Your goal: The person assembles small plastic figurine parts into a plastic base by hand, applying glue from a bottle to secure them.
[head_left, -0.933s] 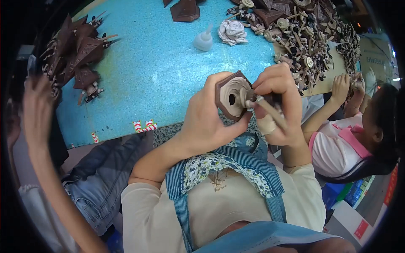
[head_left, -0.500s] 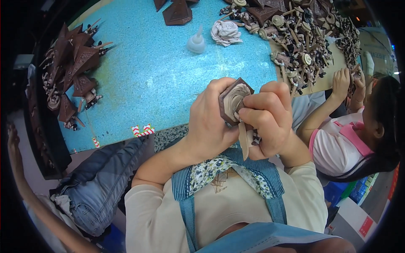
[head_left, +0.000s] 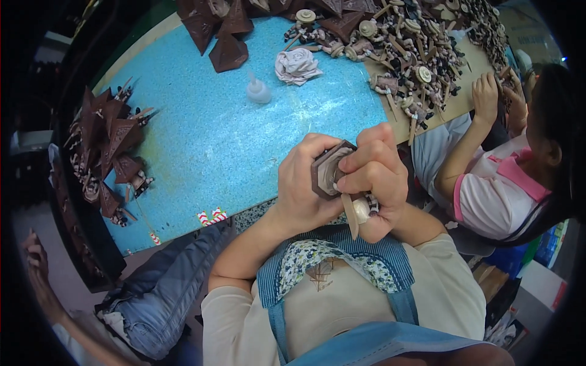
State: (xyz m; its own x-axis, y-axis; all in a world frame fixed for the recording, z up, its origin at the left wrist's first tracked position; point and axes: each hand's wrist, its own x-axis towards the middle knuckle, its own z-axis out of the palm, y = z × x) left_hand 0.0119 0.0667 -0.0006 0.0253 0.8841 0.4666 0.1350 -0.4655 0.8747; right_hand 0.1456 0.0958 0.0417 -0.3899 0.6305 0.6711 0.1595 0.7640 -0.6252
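My left hand (head_left: 299, 186) is wrapped round a dark brown, many-sided cone-like piece (head_left: 318, 177), its hollow beige inside turned up toward me. My right hand (head_left: 381, 177) pinches a small figurine whose pale rounded part (head_left: 361, 211) and dark-and-white bits show below the fingers. Attached to or lying along it, a flat tan strip (head_left: 350, 215) points down toward my apron. The right fingertips press at the hollow of the brown piece, and they hide where the two meet. Both hands are above the near edge of the blue tabletop (head_left: 201, 152).
A small translucent squeeze bottle (head_left: 259, 91) stands beside a crumpled whitish wad (head_left: 297, 66). Brown pointed pieces (head_left: 229, 53) lie at the back. Heaped figurines (head_left: 421, 73) cover the right, and another brown pile (head_left: 116, 131) the left. A co-worker (head_left: 503, 177) sits at right; another person's arm (head_left: 46, 280) shows at left.
My view has shifted, so the table appears lower and more of its back shows. The right hand has turned slightly, exposing the figurine's pale rounded part. Both hands keep their holds.
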